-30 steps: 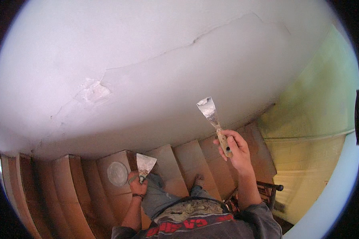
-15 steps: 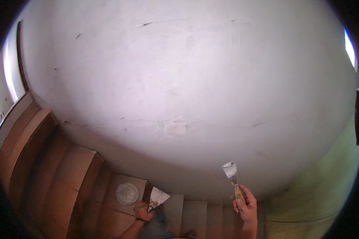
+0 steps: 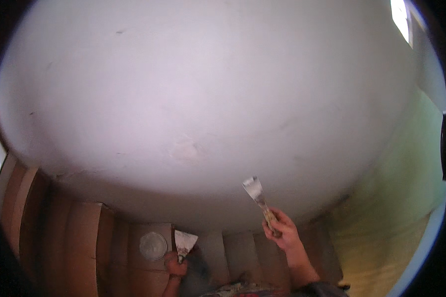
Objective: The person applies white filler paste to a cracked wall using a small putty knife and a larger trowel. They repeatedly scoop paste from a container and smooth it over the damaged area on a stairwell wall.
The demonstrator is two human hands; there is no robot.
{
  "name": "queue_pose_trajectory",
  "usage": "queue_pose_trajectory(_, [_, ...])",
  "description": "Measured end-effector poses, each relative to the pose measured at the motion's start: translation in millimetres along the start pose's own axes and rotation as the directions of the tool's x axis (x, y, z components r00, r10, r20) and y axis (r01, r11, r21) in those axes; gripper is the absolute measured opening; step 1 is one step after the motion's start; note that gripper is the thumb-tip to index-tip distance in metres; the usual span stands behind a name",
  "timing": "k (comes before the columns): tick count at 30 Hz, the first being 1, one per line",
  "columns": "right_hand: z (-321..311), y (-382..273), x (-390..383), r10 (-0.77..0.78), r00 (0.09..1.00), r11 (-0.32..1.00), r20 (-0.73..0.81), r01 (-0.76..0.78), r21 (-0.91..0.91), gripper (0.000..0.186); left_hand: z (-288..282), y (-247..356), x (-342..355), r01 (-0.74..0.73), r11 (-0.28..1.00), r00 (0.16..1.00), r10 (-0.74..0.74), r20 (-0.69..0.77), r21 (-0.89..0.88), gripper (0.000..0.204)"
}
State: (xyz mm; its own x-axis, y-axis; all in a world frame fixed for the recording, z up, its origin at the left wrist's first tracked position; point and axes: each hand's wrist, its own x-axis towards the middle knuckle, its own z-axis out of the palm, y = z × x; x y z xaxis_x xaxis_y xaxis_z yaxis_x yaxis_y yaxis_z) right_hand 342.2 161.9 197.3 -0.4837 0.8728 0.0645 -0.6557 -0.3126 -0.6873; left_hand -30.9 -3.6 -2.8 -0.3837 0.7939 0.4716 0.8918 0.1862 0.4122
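My left hand (image 3: 176, 265) grips the handle of a wide putty knife (image 3: 185, 241), its splattered blade angled upward at the bottom middle. My right hand (image 3: 282, 230) holds a narrower putty knife (image 3: 256, 190) by its worn handle, with the blade raised in front of the white wall (image 3: 223, 84). A pale rough patch (image 3: 186, 149) shows on the wall above the knives, not touched by either blade. Just left of my left hand, a round, lidded or shallow pale container (image 3: 152, 245) rests on a brown step.
Brown tiled stairs (image 3: 74, 237) run along the foot of the wall, rising at the left. A greenish-yellow wall (image 3: 391, 208) curves along the right side, and a bright opening (image 3: 399, 17) shows at the upper right. My clothed body is at the lower edge.
The view has tilted up and shifted, so more wall shows and less of my body. My right hand's knife went lower in the picture, then somewhat up and left. Both grips are unchanged.
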Motion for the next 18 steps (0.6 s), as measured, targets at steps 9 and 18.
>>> queue_pose_trajectory(9, [30.0, 38.8, -42.8, -0.058, 0.971, 0.998, -0.233, 0.052, -0.034, 0.035, -43.6, 85.2, 22.3, 0.104, 0.911, 0.97, -0.004, 0.244, -0.399, 0.02])
queue_pose_trajectory(18, [93.4, 34.5, -32.0, -0.05, 0.893, 0.999, -0.447, 0.043, -0.027, 0.031, -95.0, 190.3, 161.3, 0.085, 0.83, 0.886, 0.19, 0.423, -0.551, 0.021])
